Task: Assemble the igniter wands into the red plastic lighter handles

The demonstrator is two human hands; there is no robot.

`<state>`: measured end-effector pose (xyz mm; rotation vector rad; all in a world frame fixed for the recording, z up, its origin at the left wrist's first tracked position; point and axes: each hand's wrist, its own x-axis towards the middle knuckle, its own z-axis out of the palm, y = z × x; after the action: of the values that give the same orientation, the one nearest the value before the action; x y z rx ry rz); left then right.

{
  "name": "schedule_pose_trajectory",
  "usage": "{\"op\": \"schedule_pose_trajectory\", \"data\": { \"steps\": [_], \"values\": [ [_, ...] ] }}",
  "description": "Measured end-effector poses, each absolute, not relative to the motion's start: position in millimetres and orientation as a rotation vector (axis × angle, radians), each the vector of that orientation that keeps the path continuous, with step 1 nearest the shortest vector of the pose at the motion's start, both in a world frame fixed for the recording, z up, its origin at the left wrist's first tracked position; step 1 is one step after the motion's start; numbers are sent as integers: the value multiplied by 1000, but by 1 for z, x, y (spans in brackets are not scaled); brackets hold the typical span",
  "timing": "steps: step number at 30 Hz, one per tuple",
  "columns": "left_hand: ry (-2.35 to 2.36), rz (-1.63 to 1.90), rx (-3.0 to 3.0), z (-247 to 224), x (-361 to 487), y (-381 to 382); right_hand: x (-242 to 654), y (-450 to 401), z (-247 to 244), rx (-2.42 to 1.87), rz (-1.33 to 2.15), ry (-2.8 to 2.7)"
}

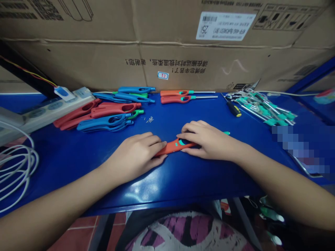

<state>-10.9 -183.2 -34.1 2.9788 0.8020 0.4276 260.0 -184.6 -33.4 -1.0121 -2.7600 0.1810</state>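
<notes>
An orange utility lighter [171, 147] with a turquoise trigger lies level, low over the blue tabletop [167, 188]. My left hand [138, 153] is closed round its handle end. My right hand [208, 141] grips the front end near the trigger opening, and its fingers hide much of that part. A turquoise tip shows just beyond the right hand. Behind the hands is a small heap of screws [149, 120]. Two orange lighters [172, 99] with metal tubes lie farther back.
Blue and red lighter shells [110, 111] are piled at the left, beside a power strip [52, 108] and coiled white cable [18, 174]. Metal tubes with turquoise parts [264, 106] and a screwdriver [234, 109] lie at the right. A cardboard wall [167, 52] closes off the back.
</notes>
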Motion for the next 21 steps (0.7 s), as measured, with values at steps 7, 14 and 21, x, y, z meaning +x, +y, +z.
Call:
{"op": "schedule_pose_trajectory", "data": {
  "steps": [7, 14, 21],
  "values": [
    [795, 517, 2967, -41, -11, -182, 259, -184, -33, -919, 6, -2845],
    [744, 557, 2842, -40, -11, -179, 262, -184, -34, -842, 45, -2833],
    [833, 568, 2788, -40, -11, -175, 266, -179, -32, -973, 104, -2715]
  ]
}}
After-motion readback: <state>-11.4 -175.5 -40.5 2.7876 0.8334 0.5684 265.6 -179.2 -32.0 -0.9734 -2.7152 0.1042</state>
